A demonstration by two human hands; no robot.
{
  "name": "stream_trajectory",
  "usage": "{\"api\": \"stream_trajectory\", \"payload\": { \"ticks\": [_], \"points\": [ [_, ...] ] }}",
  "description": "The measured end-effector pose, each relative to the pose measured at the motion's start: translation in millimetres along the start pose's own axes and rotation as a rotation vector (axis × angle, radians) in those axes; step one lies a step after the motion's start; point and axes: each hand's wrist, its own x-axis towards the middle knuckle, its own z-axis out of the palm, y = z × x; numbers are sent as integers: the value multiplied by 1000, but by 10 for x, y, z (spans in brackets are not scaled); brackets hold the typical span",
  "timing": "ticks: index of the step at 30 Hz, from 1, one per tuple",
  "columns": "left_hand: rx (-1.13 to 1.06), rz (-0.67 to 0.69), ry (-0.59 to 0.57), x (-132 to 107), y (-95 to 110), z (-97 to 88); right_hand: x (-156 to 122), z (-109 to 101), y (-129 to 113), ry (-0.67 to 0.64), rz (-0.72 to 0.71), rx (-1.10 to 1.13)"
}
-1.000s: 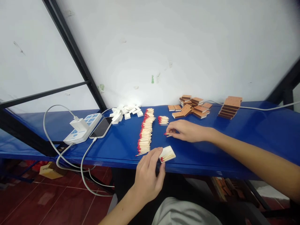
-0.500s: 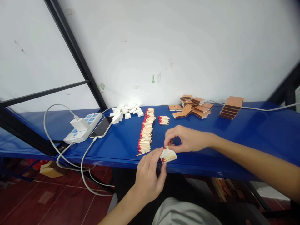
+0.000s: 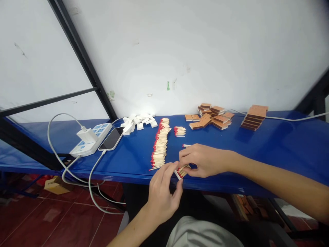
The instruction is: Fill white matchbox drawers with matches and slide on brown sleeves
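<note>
My left hand pinches the near end of a small white matchbox tray at the front edge of the blue table. My right hand is closed over the tray from the right, its fingertips pressing red-tipped matches into it. A long row of loose matches lies just left of the hands. A small bundle of matches lies farther back, and one or two stray matches lie just beyond my right hand.
White inner trays are heaped at the back. Brown matchbox sleeves lie scattered, with a neat stack to the right. A power strip with charger and a phone sit left, cables hanging off the edge.
My right hand came back from the far matches with some, brought them to the tray and now covers it. My left hand kept hold of the tray.
</note>
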Motion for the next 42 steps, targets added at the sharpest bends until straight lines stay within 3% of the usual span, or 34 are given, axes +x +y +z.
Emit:
{"api": "stream_trajectory", "payload": {
  "ticks": [9,19,29,33,42],
  "points": [
    [24,-1,-2,0,1,-8,15,-27,-55,-6,-10,136],
    [57,1,-29,13,9,-23,-8,37,4,99,-71,-23],
    [129,65,-55,9,11,-25,-59,-61,265,171,105,-67],
    [157,74,-93,14,23,-39,-65,-60,384,107,206,-133],
    [191,96,-84,21,26,-31,-33,-30,402,0,279,-41]
  ]
}}
